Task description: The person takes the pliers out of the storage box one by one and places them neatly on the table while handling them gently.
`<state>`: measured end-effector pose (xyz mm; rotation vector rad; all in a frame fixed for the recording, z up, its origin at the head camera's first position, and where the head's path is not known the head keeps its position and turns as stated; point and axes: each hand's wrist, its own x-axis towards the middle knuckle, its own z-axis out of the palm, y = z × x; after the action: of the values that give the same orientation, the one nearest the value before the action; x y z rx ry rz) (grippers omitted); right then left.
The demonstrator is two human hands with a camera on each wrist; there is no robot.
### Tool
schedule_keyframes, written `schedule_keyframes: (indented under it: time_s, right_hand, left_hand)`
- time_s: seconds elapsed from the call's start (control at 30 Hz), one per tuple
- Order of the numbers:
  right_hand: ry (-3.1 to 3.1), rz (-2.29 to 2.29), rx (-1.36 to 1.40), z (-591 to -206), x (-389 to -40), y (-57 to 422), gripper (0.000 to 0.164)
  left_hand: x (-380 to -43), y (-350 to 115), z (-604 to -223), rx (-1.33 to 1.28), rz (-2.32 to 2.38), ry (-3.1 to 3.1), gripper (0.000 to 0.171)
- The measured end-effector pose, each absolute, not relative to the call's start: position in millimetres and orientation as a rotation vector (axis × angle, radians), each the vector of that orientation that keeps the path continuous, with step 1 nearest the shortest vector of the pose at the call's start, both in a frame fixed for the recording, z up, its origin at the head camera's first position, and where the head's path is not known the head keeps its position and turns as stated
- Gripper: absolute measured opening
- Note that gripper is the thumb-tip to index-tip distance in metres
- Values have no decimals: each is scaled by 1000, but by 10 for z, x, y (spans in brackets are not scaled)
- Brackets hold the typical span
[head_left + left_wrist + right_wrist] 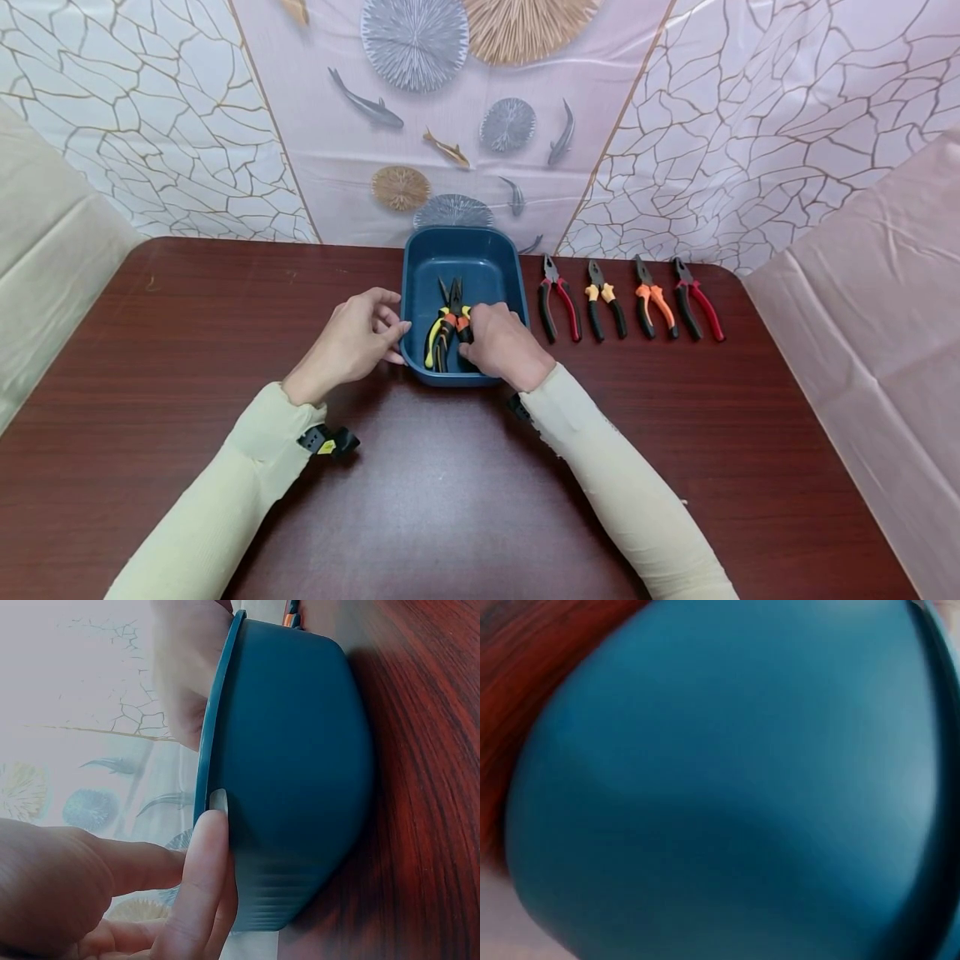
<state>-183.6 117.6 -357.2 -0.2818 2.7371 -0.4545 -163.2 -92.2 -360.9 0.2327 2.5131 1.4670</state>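
Note:
In the head view a blue plastic tub (465, 379) stands at the table's back edge. Inside lie long-nose pliers with yellow and black handles (432, 343), crowded by a pair with orange and black handles (444, 340). My right hand (501, 340) reaches over the tub's right side, its fingers curled at the orange and black pliers' handle; the palm hides part of them. At the left rim, my left hand (358, 337) holds the tub by its edge, a fingertip (217, 801) on the outer wall just below the lip. The right wrist view shows only the tub's outer wall (727, 750).
Right of the tub several pliers stand in a row: red and black (558, 304), yellow and black (606, 304), orange (655, 302), and another red and black pair (698, 302). A patterned cloth (465, 142) hangs behind the brown wooden table (420, 475).

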Motion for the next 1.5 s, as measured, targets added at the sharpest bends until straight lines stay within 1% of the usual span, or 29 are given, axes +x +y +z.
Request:
schedule_keyframes:
  time_s: [0.2, 0.7, 0.77, 0.87, 0.97, 1.03, 1.17, 1.5]
  right_hand:
    - [2713, -463, -259, -3589, -1852, 1163, 23]
    - [2709, -521, -330, -3568, -1879, 1229, 22]
    - [2723, -537, -347, -3561, -1878, 1245, 25]
    - [2738, -573, -393, -3543, -1877, 1272, 35]
    - [2744, -635, -434, -3515, -1879, 1305, 41]
    - [2728, -698, -428, -3484, -1879, 1332, 39]
    - [2658, -842, -397, -3416, -1875, 1392, 26]
    - [2496, -1055, -468, -3304, -1877, 1445, 10]
  left_hand:
    - [-1634, -923, -3611, 239, 1467, 2512, 47]
    - [-1633, -921, -3609, 227, 1472, 2499, 48]
    - [-1634, -920, -3609, 228, 1474, 2496, 48]
    - [-1633, -921, -3611, 227, 1479, 2489, 48]
    - [-1634, -923, -3613, 231, 1486, 2486, 47]
    - [-1634, -923, -3615, 235, 1489, 2487, 47]
    - [-1635, -920, -3615, 240, 1482, 2500, 47]
    - [-1635, -927, -3627, 236, 1482, 2498, 47]
